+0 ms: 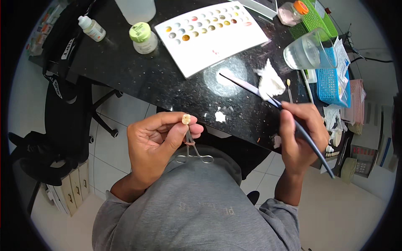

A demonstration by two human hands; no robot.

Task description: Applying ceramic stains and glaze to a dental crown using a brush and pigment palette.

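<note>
My left hand (153,138) is closed round a pair of metal locking forceps (194,149), whose finger rings hang below it. At their tip, by my thumb and forefinger, is a small cream-coloured tooth crown (186,119). My right hand (304,134) grips a long slim brush (315,151) with a dark blue handle. The brush's dark tip points up and left over the black table, well apart from the crown. Behind the brush lies a crumpled white tissue (272,80). Farther back is a white palette (196,62) with rows of coloured pastes in its wells.
A green-lidded jar (143,38) and a dropper bottle (92,29) stand at the back left. On the right are a glass of clear liquid (305,51), an orange-capped jar (292,13) and a blue basket (327,85). White scraps (220,116) lie near the table's front edge.
</note>
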